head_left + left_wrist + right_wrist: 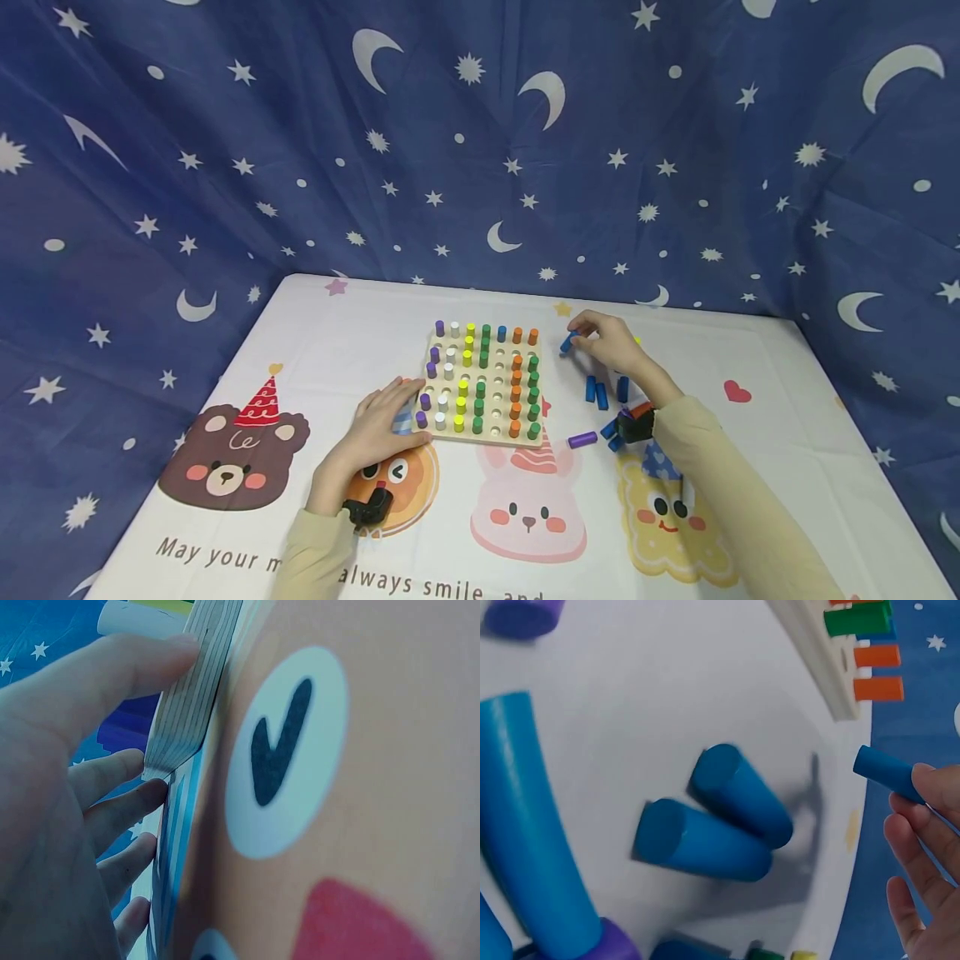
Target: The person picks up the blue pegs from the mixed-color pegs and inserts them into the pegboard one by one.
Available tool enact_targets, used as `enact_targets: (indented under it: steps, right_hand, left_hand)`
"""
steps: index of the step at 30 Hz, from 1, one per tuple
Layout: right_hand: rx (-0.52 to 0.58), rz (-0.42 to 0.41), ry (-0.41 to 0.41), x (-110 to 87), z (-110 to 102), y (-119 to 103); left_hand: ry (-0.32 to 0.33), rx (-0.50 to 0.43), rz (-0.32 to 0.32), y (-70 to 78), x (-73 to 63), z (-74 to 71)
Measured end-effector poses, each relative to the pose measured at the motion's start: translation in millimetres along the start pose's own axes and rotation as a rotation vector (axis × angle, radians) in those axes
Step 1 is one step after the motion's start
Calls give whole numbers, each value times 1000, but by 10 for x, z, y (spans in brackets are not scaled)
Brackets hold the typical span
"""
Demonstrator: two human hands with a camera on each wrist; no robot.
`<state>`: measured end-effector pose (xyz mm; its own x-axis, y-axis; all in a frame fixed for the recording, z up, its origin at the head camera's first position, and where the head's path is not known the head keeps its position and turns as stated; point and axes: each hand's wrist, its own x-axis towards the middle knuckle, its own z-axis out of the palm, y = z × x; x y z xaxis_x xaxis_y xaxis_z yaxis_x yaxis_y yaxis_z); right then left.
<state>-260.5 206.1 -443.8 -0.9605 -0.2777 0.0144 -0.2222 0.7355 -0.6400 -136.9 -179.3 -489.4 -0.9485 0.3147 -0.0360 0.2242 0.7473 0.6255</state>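
A wooden peg board [480,439] carries upright pegs in columns of purple, white, yellow, green, orange and green. One blue peg [502,334] stands at the back of a column of mostly bare holes. At the board's near left corner rests my left hand [382,417], thumb on the front side and fingers along the left. The left wrist view shows that thumb [135,664] against the layered wood edge [191,705]. Right of the board, my right hand [609,342] pinches a blue peg [885,774] between thumb and fingers, tilted, one end pointing toward the board.
Several loose blue pegs [602,397] lie right of the board, partly under the right forearm. A purple peg [582,440] lies near the board's front right corner. Green and yellow peg ends [804,955] show at the right wrist view's bottom. A starry blue curtain [480,167] hangs behind.
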Motion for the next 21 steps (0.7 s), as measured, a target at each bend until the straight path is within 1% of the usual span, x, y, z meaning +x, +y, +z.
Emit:
enact_targets:
  steps: [3,5,12,21]
  right_hand:
    - [-14,-46,1,-8,-12,-75]
    - [-21,-60,-5,-3,-19,-131]
    - [-26,-92,-29,38,-12,-315]
    - [-25,-138,-52,83,53,-521]
  left_hand:
    - [2,1,1,-6,-1,2]
    - [5,0,1,-9,-3,3]
    - [4,-7,-3,-7,-5,3]
    - [-1,-8,-5,14,-3,-3]
